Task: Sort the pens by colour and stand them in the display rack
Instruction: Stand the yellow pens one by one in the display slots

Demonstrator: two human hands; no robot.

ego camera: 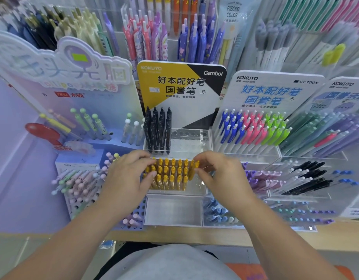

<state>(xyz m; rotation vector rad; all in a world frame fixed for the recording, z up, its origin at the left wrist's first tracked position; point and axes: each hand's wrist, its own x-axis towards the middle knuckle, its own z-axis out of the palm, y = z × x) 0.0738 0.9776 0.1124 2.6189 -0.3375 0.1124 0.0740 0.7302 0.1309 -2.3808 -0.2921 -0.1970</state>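
Yellow-black sign point(181, 85): KOKUYO, Gambol
Clear rack point(200, 187): yellow pens point(170, 174)
Left hand point(126, 176): pinches leftmost pens
Right hand point(221, 175): pinches rightmost pen

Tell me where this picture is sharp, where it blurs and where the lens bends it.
Head view: sharp at centre on the yellow pens, left hand and right hand; upper corners blur, as at the grey pens; the wide lens leans the blue Kokuyo card outward; light even, faint glare on the clear rack.
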